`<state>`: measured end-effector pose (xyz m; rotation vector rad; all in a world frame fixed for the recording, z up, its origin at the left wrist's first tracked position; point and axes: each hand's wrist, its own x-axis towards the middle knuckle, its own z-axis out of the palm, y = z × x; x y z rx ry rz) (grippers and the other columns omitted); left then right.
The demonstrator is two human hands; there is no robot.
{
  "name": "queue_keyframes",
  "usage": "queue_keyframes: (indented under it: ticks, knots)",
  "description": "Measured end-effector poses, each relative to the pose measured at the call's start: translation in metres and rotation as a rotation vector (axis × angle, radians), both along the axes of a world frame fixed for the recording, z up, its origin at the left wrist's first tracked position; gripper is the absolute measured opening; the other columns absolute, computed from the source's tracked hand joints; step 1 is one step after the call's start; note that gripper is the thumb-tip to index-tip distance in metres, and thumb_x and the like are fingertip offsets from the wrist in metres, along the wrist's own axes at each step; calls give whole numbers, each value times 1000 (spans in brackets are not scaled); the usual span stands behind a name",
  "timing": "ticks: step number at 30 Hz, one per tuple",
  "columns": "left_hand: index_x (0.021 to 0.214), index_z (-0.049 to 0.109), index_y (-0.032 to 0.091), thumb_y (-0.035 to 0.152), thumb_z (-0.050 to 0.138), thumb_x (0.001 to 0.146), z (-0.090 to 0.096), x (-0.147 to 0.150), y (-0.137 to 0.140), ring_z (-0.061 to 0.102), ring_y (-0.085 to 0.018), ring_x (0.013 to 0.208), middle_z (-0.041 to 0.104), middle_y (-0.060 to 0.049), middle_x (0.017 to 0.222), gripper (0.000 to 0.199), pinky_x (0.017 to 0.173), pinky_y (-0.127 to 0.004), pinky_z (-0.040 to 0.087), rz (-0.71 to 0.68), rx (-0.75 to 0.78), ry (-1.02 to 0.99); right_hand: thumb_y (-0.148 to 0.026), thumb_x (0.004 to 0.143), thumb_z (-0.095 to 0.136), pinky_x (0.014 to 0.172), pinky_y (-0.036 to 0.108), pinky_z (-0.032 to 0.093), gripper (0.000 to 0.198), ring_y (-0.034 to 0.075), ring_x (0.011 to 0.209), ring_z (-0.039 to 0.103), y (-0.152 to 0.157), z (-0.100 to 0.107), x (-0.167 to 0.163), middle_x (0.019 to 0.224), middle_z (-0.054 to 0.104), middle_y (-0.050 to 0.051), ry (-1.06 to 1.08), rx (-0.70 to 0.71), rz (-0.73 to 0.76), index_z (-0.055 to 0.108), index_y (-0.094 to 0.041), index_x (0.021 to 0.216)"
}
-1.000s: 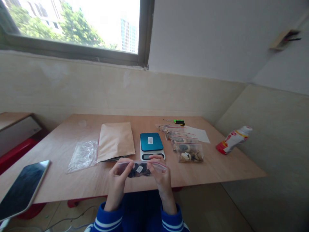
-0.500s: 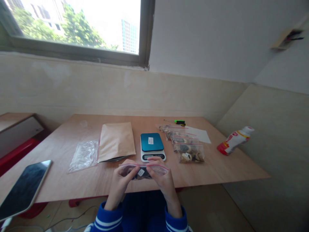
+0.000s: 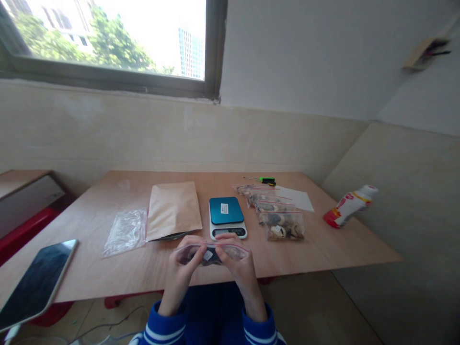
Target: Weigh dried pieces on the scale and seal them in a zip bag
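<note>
Head view: I see left hand and right hand pinching a zip bag by its rim, in front of the scale; probably handling the seal, next needing even pressure.

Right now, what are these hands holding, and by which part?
A clear plastic zip bag of dark pieces, pinched near its pink-red top edge by the left hand and right hand.

held bag: before scale | pouch: left of scale | bag row: right of scale | bottle: right of row
</note>
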<state>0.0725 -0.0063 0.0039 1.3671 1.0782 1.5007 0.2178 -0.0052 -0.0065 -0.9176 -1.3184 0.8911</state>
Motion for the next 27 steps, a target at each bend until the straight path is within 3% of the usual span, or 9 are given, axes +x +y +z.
queue_keyframes:
  ticks: [4,11,18,23,27]
  knots:
    - [76,70,18,28,66,79,-1,-2,-1,66,-15,76,68,-3,80,11,66,-21,54,-22,46,21,-23,79,70,80,30,54,7,18,91,66,-1,1,-2,95,68,5,10,30,30,73,-22,85]
    - [77,70,18,23,66,80,-6,1,1,65,-15,82,67,-3,81,7,71,-22,54,-5,145,86,-20,79,68,73,30,54,4,18,81,65,-1,-1,-9,84,68,5,-21,92,-94,72,-20,79]
    - [84,65,20,25,67,79,-17,9,-2,65,-15,78,66,-1,83,7,69,-23,55,87,115,29,-18,77,68,72,31,52,4,18,76,63,0,-5,-17,76,66,4,-62,149,-235,69,-19,73]
    - [87,68,19,31,65,81,-18,9,0,66,-19,89,69,-4,89,13,82,-30,53,70,56,81,-26,80,67,75,31,53,8,19,79,66,1,-3,-7,79,70,5,-51,58,-171,72,-19,78]
    - [102,67,22,39,58,85,-13,-6,1,61,-23,108,69,-6,106,26,98,-37,46,67,-28,152,-36,79,68,71,32,55,19,21,77,68,2,-3,43,79,73,6,-48,-109,-218,73,-19,83]
